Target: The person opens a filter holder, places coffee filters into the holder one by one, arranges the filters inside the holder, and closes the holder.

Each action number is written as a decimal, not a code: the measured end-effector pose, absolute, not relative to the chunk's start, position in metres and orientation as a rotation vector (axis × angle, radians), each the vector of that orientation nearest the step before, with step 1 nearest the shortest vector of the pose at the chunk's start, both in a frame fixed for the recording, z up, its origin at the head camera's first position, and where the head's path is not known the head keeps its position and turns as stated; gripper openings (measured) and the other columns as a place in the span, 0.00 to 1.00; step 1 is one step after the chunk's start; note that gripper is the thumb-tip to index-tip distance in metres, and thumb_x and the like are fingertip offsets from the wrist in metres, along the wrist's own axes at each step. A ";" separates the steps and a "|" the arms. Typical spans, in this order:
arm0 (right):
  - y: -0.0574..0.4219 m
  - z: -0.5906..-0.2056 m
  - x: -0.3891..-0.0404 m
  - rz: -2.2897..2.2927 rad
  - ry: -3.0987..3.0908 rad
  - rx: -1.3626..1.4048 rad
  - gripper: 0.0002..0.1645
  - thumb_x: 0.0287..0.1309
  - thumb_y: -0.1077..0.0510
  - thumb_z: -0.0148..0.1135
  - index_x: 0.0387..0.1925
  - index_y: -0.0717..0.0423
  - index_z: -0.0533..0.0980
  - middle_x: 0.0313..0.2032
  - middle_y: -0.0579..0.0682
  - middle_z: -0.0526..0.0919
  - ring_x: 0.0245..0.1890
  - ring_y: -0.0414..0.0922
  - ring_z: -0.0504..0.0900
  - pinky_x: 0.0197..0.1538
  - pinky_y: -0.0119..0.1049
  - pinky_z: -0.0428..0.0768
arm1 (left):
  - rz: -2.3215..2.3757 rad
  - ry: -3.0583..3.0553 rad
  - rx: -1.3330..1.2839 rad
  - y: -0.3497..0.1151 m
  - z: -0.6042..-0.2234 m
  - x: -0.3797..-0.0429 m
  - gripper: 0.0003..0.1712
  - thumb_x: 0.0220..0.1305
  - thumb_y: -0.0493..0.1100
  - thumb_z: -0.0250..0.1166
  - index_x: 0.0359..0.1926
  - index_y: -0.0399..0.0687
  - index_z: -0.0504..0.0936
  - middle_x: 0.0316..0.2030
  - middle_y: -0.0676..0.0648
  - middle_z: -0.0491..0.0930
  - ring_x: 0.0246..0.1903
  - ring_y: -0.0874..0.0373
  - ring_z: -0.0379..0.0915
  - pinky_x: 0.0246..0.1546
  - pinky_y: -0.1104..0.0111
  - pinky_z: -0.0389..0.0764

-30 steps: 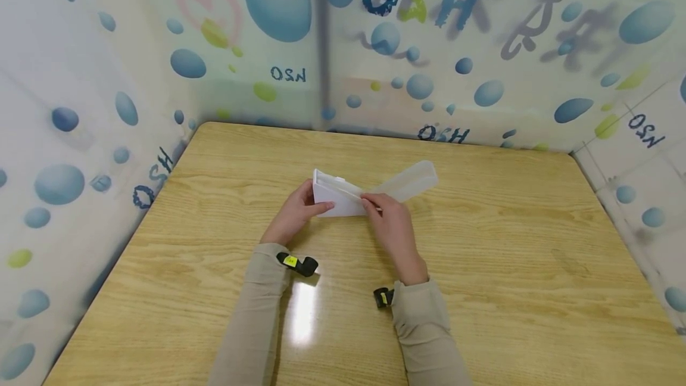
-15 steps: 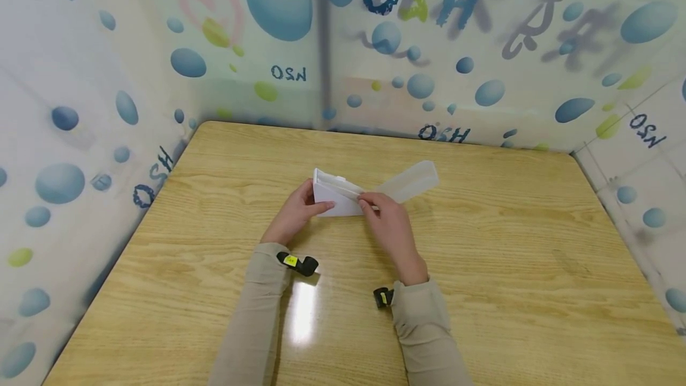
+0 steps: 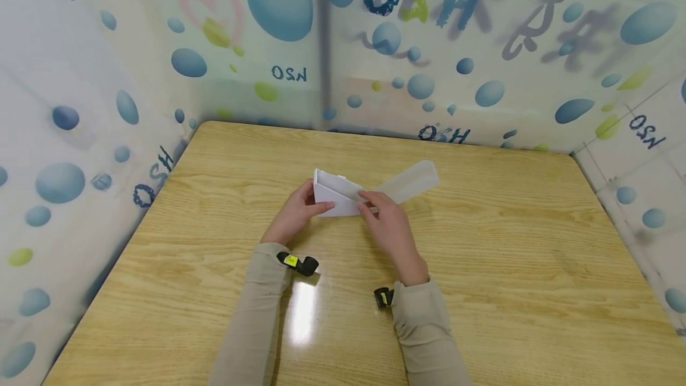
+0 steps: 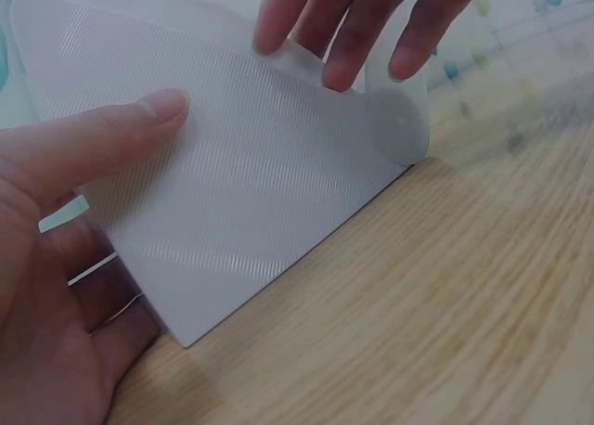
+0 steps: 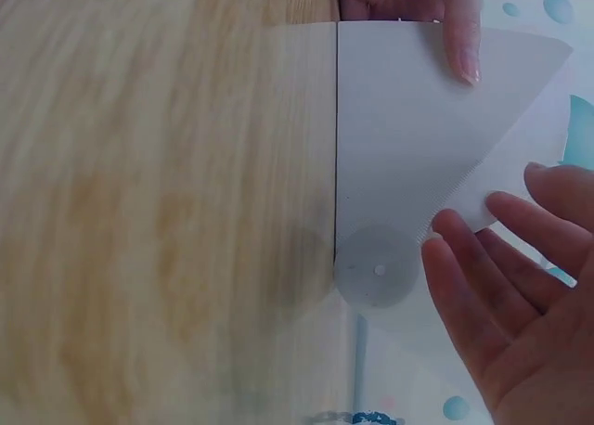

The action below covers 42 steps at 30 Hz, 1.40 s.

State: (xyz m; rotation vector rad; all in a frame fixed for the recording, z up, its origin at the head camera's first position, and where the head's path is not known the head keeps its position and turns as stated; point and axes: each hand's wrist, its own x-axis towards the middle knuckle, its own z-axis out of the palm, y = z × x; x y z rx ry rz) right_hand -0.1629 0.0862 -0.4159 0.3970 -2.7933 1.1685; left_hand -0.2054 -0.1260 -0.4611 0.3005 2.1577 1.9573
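A white ribbed plastic case with a slanted opening stands on the table. At its right end a translucent lid swings up and away, and the right wrist view shows a round hinge there. My left hand grips the case's left end, thumb flat on the front wall and the other fingers behind. My right hand is at the slanted rim near the hinge; in the right wrist view its fingers are spread and loosely bent, fingertips right at the edge. Most of the case's inside is hidden.
The wooden table stretches around the case on all sides. Patterned walls stand along its back and sides. Each wrist wears a small black camera.
The pale strip that ran along the case's opening to my right fingertips has dropped from sight, showing a deeper interior. My right fingers have loosened slightly; my left hand stays put.
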 end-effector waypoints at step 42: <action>0.107 -0.408 -0.163 1.349 -2.608 0.255 0.12 0.65 0.51 0.51 0.44 0.47 0.77 0.42 0.44 0.81 0.41 0.41 0.79 0.43 0.39 0.78 | 1.953 2.169 0.331 -0.127 -0.460 -0.205 0.30 0.54 0.47 0.68 0.57 0.50 0.68 0.51 0.47 0.74 0.50 0.53 0.71 0.50 0.62 0.73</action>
